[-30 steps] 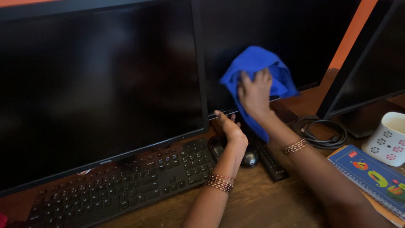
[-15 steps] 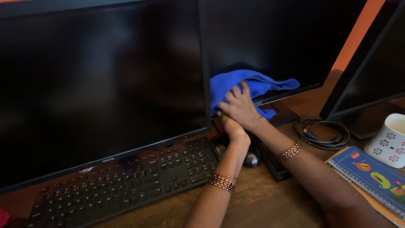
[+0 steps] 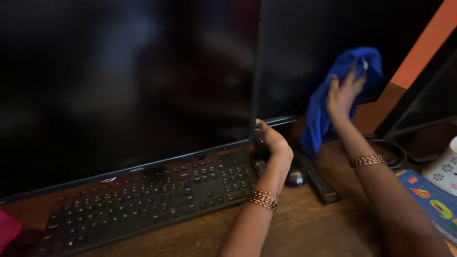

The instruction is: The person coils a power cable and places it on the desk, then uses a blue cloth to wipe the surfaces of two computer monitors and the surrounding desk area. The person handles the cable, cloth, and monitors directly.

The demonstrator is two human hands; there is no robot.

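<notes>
My right hand (image 3: 343,95) presses a blue cloth (image 3: 333,93) against the dark screen of the middle monitor (image 3: 309,52), near its lower right corner; part of the cloth hangs down below the hand. My left hand (image 3: 272,140) grips the bottom left corner of that monitor, where it meets the large left monitor (image 3: 124,81). Both wrists wear bangles.
A black keyboard (image 3: 143,200) lies under the left monitor. A black mouse (image 3: 295,177) and a remote (image 3: 320,180) sit beside my left arm. Coiled black cable (image 3: 395,154), a white patterned mug (image 3: 445,164) and a blue notebook (image 3: 431,197) are at right. A third monitor (image 3: 428,90) stands far right.
My right hand has swept the blue cloth from the monitor's lower left up and across to its right side. The left hand stays at the bottom corner. The view has shifted left.
</notes>
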